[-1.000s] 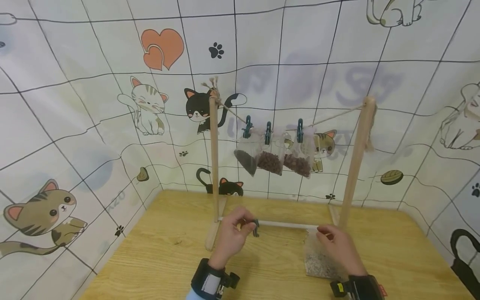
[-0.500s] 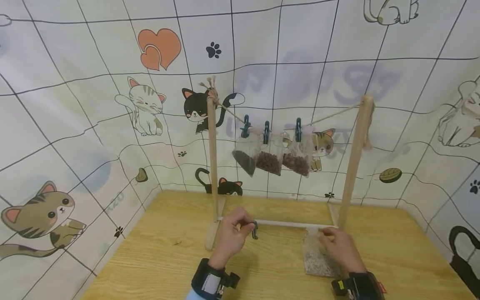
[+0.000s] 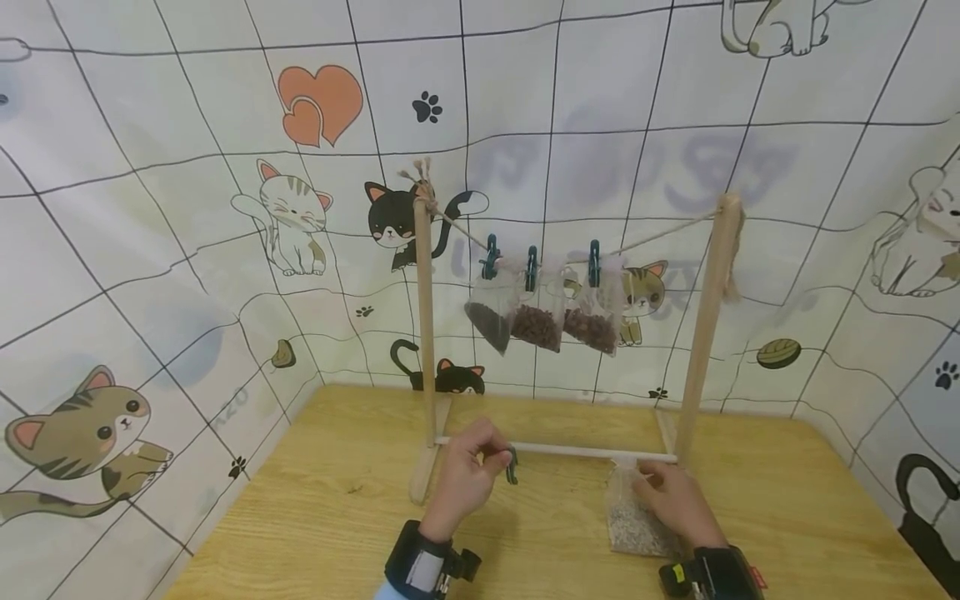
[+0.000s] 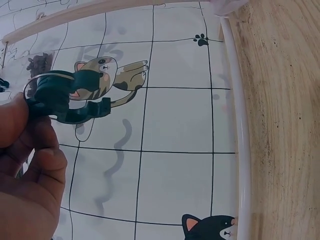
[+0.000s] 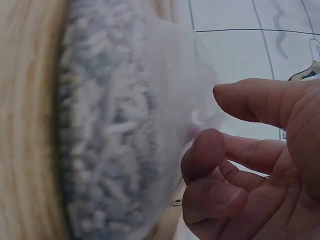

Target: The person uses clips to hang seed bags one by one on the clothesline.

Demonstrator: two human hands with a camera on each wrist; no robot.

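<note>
My left hand (image 3: pixel 467 468) pinches a dark green clothespin (image 4: pixel 62 97) between thumb and fingers, holding it in the air near the white crossbar. The clothespin's notched end points away from the fingertips in the left wrist view. Over on the right, a clear plastic bag (image 3: pixel 633 521) of pale grey-white bits lies on the table, its top near the crossbar. My right hand (image 3: pixel 677 496) is at that bag's upper right side. In the right wrist view the thumb stands apart from the bent fingers (image 5: pixel 207 150), whose tips are right at the bag's plastic.
A wooden stand with two posts (image 3: pixel 702 333) and a low white crossbar (image 3: pixel 570 451) holds up a string (image 3: pixel 660 237). Several green clothespins (image 3: pixel 594 262) hang filled bags (image 3: pixel 536 325) from it. Behind the wooden table (image 3: pixel 330 492) is a cat-print sheet (image 3: pixel 600 75).
My right hand has shifted slightly at the bag's upper right. My left hand stays nearly in place with the clothespin, which has tilted a little.
</note>
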